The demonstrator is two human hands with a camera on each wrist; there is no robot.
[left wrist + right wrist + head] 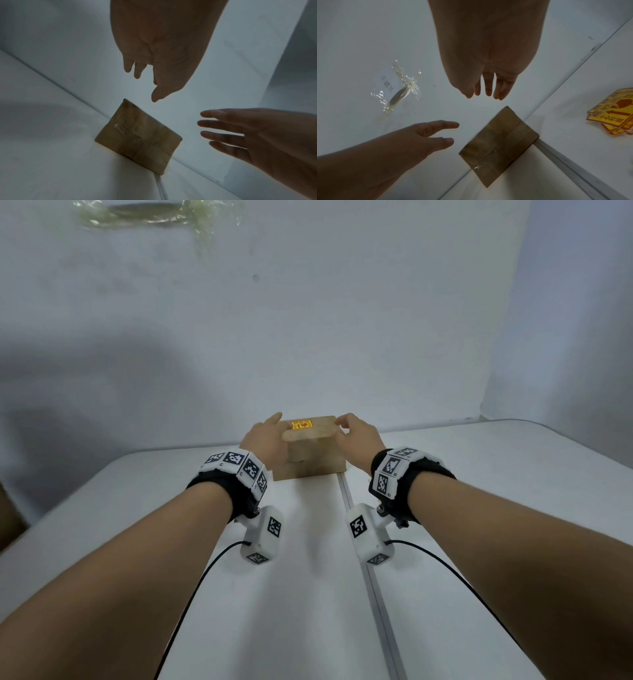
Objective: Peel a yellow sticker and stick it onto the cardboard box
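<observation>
Fingers: both hands' straight, holding nothing | left hand [262, 436], right hand [358, 433] flank cardboard box [310, 460] | yellow sticker [301, 425] on top

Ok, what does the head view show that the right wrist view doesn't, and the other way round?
Only the head view shows the yellow sticker on top of the cardboard box. Only the right wrist view shows the pile of spare yellow stickers on the table, beside the box. Both show the box, the left hand and the right hand, fingers relaxed, holding nothing.
</observation>
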